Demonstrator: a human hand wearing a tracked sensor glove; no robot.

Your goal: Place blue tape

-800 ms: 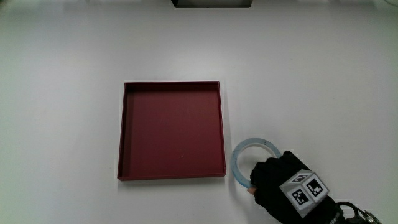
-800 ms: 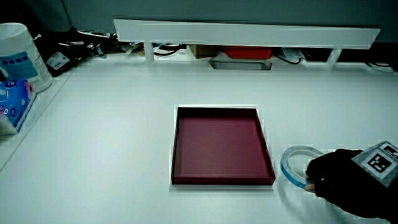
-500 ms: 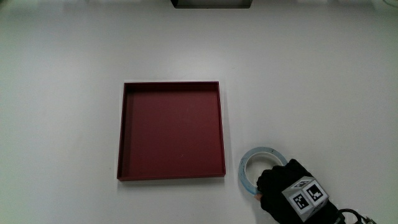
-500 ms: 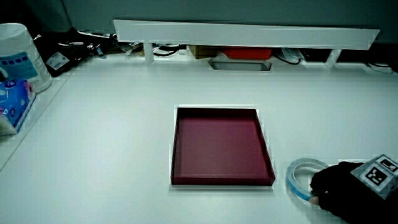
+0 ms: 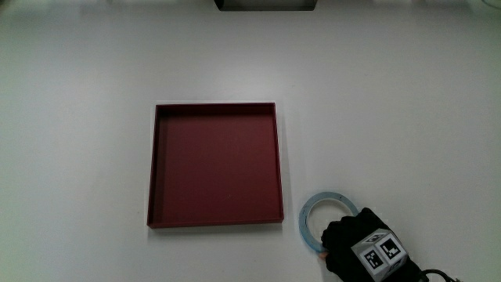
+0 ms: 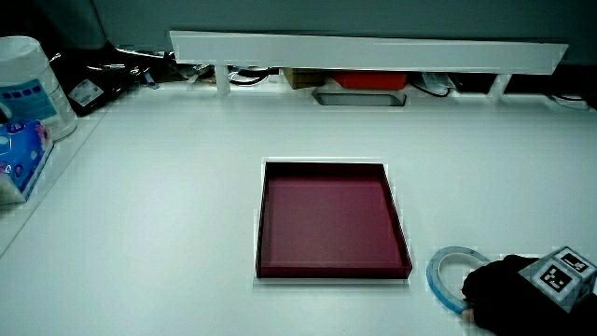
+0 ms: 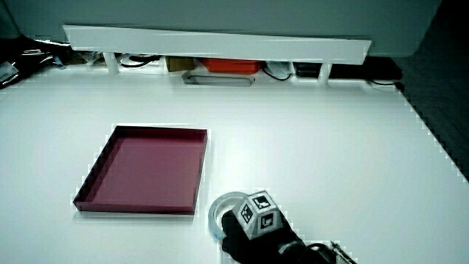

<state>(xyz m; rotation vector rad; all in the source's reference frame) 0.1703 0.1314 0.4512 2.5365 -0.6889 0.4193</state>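
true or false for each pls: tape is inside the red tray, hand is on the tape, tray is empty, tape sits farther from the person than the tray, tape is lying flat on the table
1. The blue tape is inside the red tray. False: it lies on the table beside the tray's near corner, outside its wall.
2. The hand is on the tape. True: it covers the part of the ring nearest the person, also seen in a side view.
3. The tray is empty. True: only its bare red floor shows.
4. The tape sits farther from the person than the tray. False: it is nearer to the person than most of the tray.
5. The tape is lying flat on the table. True, as far as the main view and both side views show.
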